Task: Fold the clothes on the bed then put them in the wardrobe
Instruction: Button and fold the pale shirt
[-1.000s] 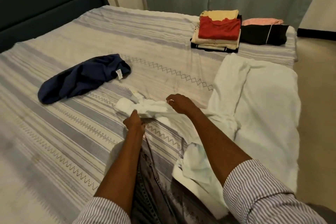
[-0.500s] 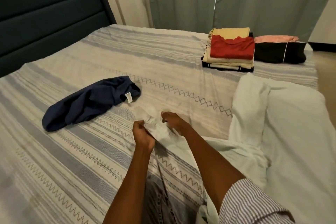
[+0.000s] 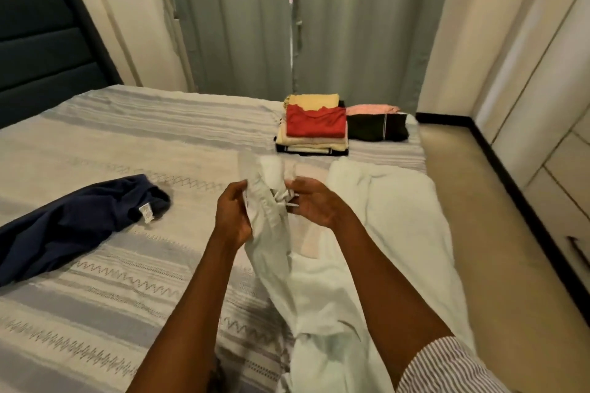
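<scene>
White garment, lifted off the bed, hangs between my two hands, its lower length trailing down toward my lap. My left hand grips its left edge, fingers and thumb curled round a fold of the cloth. My right hand pinches a bunched bit of the same garment just beside the left hand, fingers bent in on the fabric. A striped sleeve covers my right forearm at the bottom edge of the view.

Right of the garment lies a white towel, spread flat along the bed's right side. Left of the garment, well apart from it, a navy garment lies crumpled on the striped bedspread with a small white label showing.

Beyond the garment, near the bed's far edge, stands a folded stack with a red piece on top and a yellow one behind. A folded black piece sits just beside that stack on its right, with something pink behind it. Grey-green curtains hang past the bed, and a dark headboard rises at the far left
</scene>
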{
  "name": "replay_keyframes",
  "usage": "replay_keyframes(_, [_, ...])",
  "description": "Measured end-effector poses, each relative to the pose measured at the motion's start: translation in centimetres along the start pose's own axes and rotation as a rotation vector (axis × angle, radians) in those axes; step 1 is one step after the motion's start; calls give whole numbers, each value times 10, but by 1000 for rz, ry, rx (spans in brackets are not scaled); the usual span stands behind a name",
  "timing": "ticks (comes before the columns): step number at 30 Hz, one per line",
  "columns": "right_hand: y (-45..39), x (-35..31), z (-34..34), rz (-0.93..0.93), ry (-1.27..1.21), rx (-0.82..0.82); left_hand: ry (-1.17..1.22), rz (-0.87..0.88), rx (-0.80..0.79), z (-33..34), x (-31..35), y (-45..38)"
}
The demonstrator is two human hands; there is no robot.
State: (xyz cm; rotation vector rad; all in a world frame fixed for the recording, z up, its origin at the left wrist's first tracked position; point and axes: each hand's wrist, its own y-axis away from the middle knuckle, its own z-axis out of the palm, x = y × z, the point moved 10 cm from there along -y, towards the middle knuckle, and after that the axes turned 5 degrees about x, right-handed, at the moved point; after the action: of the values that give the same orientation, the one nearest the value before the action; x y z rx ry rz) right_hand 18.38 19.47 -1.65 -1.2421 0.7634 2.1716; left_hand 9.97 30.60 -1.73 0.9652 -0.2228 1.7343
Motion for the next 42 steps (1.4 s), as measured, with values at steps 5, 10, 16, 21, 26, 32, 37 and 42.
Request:
replay_keyframes(5, [40,-90,-62,-343,284,383,-706,429,177,56,27,4])
replay_keyframes(10, [104,-186,-103,-619,643,730,-898,606,70,156,21,6])
replay_keyframes(16, [100,-255,-146,-636,565,785,-912,634,-18,241,29,-30])
replay_keyframes(21, [48,-290,-184,-615,577,797,-1001,614,23,287,20,-113])
replay_keyframes(26, [-29,-258,-260,-417,728,911,-1219,592,43,285,-33,-204])
replay_keyframes(32, [-115,-142,-380,-119,719,911,-1371,446,73,215,-135,-307])
replay_keyframes(37, [-157,-80,-421,-48,689,881,-1432,477,151,184,-173,-351])
replay_keyframes(42, [-179,-61,-440,-30,824,878,-1562,445,207,164,-187,-387])
